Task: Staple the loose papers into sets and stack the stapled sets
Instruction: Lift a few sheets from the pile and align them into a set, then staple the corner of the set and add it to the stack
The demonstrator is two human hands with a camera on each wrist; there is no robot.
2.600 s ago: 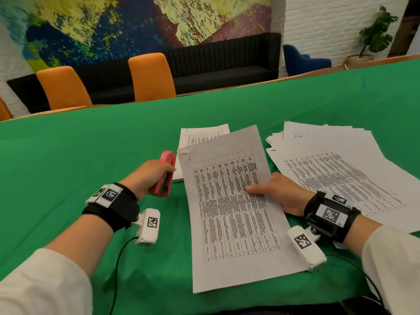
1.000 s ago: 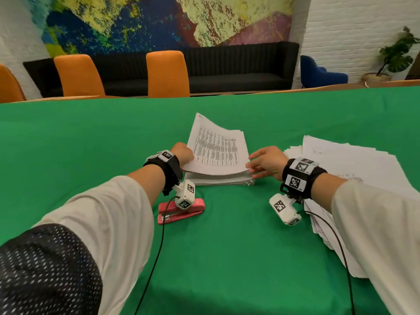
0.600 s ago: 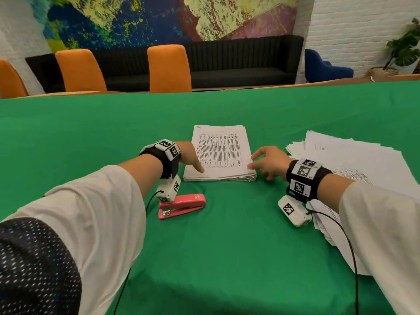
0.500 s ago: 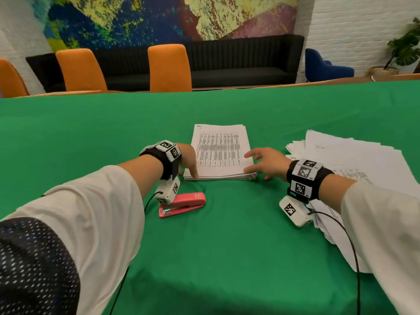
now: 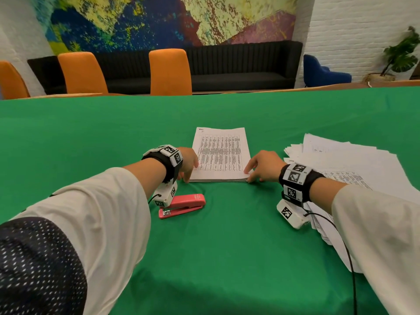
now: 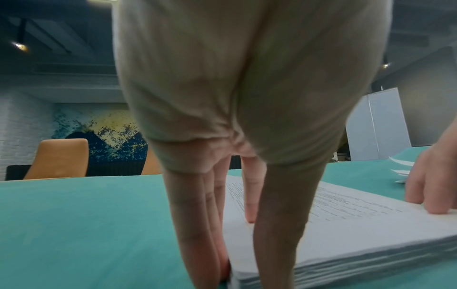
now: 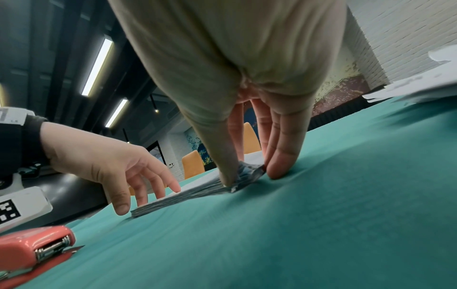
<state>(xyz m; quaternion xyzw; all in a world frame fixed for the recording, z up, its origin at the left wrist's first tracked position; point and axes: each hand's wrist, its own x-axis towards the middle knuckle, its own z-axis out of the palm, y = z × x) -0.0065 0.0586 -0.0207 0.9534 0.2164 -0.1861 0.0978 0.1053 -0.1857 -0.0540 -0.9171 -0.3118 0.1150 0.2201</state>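
Observation:
A stack of stapled sets (image 5: 221,155) lies flat in the middle of the green table (image 5: 91,137). My left hand (image 5: 189,175) is at its near left corner, straight fingers against the left edge and thumb on the near edge, as the left wrist view shows on the stack (image 6: 346,224). My right hand (image 5: 253,176) touches the near right corner, thumb on the near edge and fingers (image 7: 279,168) straight along the right side. The pink stapler (image 5: 184,204) lies shut on the cloth below my left wrist, held by neither hand.
A spread pile of loose printed papers (image 5: 341,160) covers the table at the right, under my right forearm. Wrist camera cables trail off both arms. Orange chairs (image 5: 170,71) and a black sofa stand beyond the far edge.
The stapled set was lowered flat onto the stack. Both hands then slid back along its sides to the near corners. The stapler has stayed where it lay.

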